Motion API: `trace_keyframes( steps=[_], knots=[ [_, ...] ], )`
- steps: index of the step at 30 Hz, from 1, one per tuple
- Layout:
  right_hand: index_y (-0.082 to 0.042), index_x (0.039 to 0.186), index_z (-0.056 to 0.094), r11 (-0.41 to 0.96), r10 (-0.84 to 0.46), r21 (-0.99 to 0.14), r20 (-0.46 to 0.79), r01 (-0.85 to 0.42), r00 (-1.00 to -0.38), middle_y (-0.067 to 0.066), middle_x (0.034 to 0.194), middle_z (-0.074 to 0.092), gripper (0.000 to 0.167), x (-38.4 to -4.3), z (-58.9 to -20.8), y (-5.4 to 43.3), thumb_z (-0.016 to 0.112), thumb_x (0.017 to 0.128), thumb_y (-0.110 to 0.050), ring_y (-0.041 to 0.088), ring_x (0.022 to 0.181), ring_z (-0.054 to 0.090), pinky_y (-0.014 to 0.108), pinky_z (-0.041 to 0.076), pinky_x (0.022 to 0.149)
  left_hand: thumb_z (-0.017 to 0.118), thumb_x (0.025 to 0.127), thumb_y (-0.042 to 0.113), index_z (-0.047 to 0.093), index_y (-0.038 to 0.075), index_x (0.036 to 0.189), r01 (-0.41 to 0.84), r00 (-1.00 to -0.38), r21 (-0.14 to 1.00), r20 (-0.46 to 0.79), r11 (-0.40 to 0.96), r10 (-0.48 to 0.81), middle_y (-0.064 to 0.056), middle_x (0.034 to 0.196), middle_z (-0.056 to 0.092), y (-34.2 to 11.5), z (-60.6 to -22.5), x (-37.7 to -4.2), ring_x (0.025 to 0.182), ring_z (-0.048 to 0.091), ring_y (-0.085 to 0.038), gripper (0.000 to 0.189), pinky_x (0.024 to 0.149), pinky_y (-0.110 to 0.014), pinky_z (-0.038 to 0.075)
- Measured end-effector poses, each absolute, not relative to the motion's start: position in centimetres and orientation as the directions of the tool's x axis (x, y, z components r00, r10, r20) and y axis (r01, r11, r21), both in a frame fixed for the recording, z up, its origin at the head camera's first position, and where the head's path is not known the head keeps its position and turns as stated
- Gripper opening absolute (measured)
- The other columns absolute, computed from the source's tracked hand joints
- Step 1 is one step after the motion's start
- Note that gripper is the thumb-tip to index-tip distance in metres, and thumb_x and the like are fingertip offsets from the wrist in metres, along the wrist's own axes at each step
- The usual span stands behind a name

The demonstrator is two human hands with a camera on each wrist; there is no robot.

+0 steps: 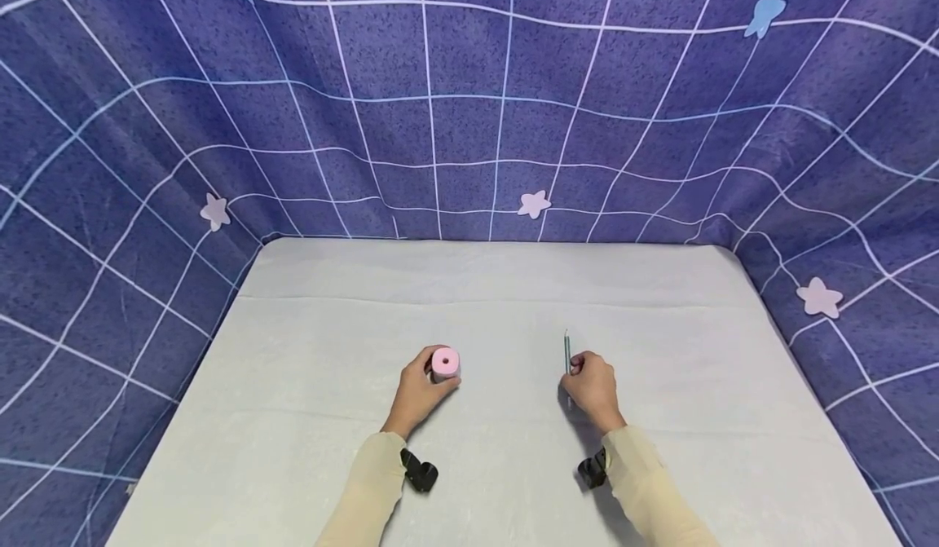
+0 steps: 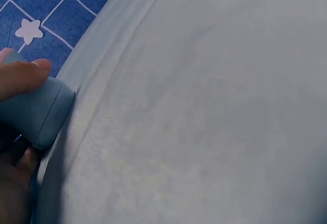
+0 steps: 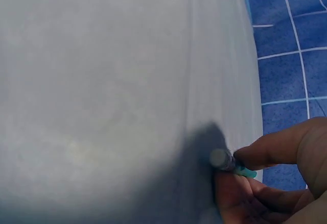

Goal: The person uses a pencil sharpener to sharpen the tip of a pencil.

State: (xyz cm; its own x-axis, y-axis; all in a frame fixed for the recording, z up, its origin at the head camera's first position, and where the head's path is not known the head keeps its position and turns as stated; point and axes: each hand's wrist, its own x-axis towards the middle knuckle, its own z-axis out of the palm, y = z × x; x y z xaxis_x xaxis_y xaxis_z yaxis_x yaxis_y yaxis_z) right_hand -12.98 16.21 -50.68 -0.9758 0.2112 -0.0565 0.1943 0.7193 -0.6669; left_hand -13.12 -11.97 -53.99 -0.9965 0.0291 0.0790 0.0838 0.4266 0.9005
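My left hand (image 1: pixel 420 392) is curled round a pencil sharpener (image 1: pixel 440 362), its thumb on the near side. The sharpener has a pink top with a dark hole in the middle and stands upright on the table. In the left wrist view its body (image 2: pixel 43 109) looks pale blue, with the thumb (image 2: pixel 25 76) across it. To the right, my right hand (image 1: pixel 592 385) pinches a green pencil (image 1: pixel 567 351) between thumb and fingers. The pencil's tip points away toward the back of the table. Its blunt end (image 3: pixel 220 159) with a metal band faces the right wrist camera.
A pale cloth covers the table (image 1: pixel 506 465), with light creases across it. Blue-purple curtains (image 1: pixel 469 131) with a grid of lines and star shapes hang at the back and both sides. Each wrist carries a black camera mount (image 1: pixel 421 474).
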Motion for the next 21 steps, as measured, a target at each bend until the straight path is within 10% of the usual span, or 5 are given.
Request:
trace_keyframes(
  steps=[21],
  knots=[
    [0.007,0.120,0.048,0.122,0.249,-0.919,-0.336,0.374,-0.908,0.004,0.075,0.054,0.033,-13.8,-48.5,17.7,0.044,0.090,-0.003,0.011,0.057,0.048,0.022,0.040,0.048,0.080,0.072,0.006,0.058,0.002,0.121,0.146,-0.971,0.888,0.212,0.436,-0.106,-0.019,0.116,0.064,-13.0,-51.0,-14.7,0.111,0.060,-0.034,0.053,0.096,-0.047,0.046]
  ],
)
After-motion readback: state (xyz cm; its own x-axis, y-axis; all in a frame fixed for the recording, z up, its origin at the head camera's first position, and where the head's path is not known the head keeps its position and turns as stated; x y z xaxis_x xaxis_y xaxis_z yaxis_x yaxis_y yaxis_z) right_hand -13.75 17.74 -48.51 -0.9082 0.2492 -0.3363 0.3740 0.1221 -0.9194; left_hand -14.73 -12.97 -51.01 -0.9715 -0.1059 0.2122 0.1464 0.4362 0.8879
